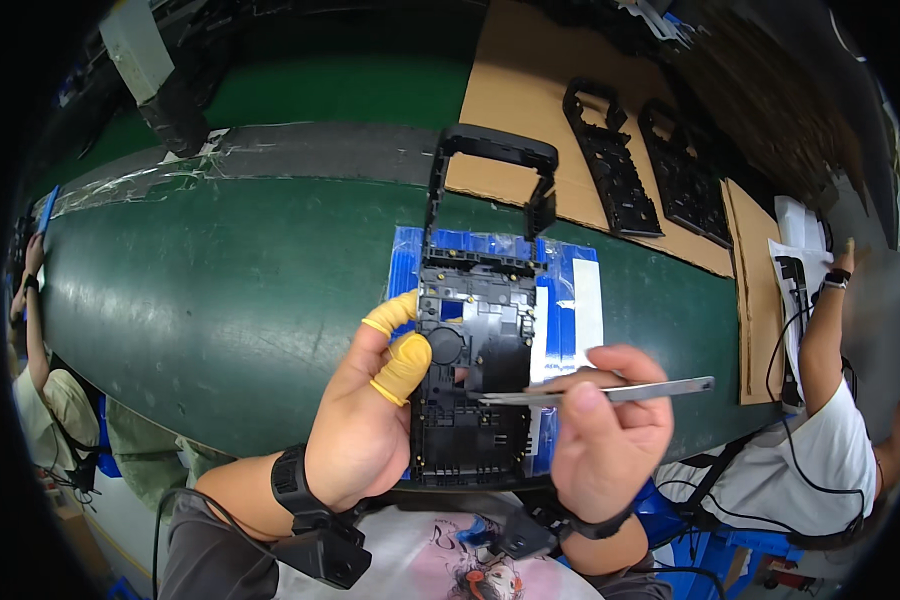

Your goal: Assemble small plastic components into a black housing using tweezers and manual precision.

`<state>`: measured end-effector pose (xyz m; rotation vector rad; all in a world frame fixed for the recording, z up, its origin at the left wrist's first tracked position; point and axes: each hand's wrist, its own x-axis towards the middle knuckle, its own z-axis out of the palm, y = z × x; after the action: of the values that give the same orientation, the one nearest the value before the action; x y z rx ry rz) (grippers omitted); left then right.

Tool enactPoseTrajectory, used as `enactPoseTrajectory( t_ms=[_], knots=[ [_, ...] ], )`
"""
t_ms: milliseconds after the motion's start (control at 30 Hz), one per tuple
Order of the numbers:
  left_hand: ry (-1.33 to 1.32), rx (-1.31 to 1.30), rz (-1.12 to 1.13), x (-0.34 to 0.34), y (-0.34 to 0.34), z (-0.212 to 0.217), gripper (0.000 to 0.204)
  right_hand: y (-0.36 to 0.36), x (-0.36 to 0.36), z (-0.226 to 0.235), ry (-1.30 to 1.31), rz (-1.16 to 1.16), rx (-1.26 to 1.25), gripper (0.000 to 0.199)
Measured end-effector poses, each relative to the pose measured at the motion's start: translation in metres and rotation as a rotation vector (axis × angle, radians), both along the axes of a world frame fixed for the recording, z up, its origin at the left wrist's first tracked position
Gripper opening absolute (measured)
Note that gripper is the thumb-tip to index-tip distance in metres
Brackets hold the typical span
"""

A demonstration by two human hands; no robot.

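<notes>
My left hand (355,420) grips the left edge of a black plastic housing frame (480,360), its thumb and a finger covered by yellow finger cots (402,368). The frame stands upright before me, with an open rectangular loop at its top and small brass-coloured dots across its body. In my right hand (610,430) a pair of metal tweezers (660,389) lies nearly level between thumb and fingers. The tips point left over the lower middle of the frame; whether they touch it or pinch anything is too small to tell.
Behind the frame, a blue plastic sheet (405,262) lies on the green table (220,290). Two similar black frames (618,175) rest on cardboard (515,95) at the back right. Other people's arms (821,345) are at both sides. Cables (785,420) hang near the right edge.
</notes>
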<state>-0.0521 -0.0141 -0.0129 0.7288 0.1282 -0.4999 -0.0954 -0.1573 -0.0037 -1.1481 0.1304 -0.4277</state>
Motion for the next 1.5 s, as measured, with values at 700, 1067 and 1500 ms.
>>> enactPoseTrajectory(
  t_ms=[700,1067,1500],
  knots=[
    [-0.054,0.005,0.012,0.000,-0.001,-0.004,0.037,0.022,0.009,-0.012,0.084,-0.124,-0.045,0.025],
    [-0.053,-0.027,0.028,-0.002,0.000,-0.007,0.037,0.023,0.009,-0.016,0.100,-0.152,-0.088,0.025],
    [-0.110,0.137,-0.007,0.003,0.003,-0.005,0.053,-0.021,-0.011,-0.018,-0.067,-0.314,0.020,0.028]
  ],
)
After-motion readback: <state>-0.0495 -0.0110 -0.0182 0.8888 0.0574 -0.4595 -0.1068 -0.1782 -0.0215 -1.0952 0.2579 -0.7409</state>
